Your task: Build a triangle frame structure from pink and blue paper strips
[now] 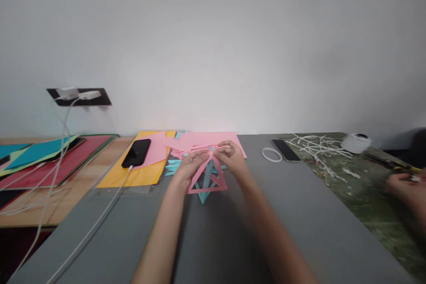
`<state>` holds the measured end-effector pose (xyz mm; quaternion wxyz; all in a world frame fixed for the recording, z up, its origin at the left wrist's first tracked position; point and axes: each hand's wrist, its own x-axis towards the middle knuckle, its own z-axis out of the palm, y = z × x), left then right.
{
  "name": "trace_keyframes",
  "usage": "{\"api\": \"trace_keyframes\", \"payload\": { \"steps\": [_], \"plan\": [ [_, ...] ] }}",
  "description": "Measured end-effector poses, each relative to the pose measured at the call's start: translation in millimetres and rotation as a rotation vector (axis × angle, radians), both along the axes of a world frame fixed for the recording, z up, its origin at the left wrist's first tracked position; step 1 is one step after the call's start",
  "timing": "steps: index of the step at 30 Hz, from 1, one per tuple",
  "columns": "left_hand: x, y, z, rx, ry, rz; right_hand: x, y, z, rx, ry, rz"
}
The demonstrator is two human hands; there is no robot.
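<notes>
Between my hands is a paper star [207, 190] made of pink and light-blue strips, its lower points towards me. My left hand [190, 166] is closed on the star's upper left, fingers pinching near the top point. My right hand [232, 158] is closed at the upper right, thumb and forefinger pinched by the same top point, where a small blue bit shows. Exactly what the right fingertips grip is partly hidden. Behind the star lie pink paper sheets [229, 138] and cut light-blue strips [172, 167].
A black phone [136, 153] on a cable rests on yellow paper [146, 176] at left. Right are a white ring [272, 155], another phone [285, 150] and white cords [319, 147]. Another person's hand [408, 188] works at far right. Coloured sheets [89, 153] lie far left.
</notes>
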<state>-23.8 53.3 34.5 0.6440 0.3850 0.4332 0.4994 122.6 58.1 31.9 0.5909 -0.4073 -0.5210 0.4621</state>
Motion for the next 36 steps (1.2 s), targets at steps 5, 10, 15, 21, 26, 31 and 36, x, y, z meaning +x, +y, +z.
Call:
{"api": "trace_keyframes", "payload": {
  "steps": [5,10,15,21,26,31,36],
  "plan": [
    [0,-2,0.5,0.069,0.023,-0.018,5,-2,3.0,-0.066,0.018,0.007],
    [3,-5,1.3,0.091,0.056,-0.005,9,-2,1.6,-0.072,-0.027,0.022],
    [6,-5,2.1,0.095,0.066,0.05,12,0,0.8,-0.121,-0.034,0.06],
    [4,-3,4.6,0.075,0.065,0.068,12,-1,2.0,-0.181,0.009,0.101],
    [4,-2,3.1,0.066,0.064,0.064,9,0,2.6,-0.139,0.041,0.084],
    [3,-1,2.2,0.025,0.004,0.039,10,1,-0.6,-0.12,0.015,0.122],
    [-1,2,-0.3,-0.029,-0.06,0.002,13,0,-2.5,-0.104,-0.019,0.236]
  ]
}}
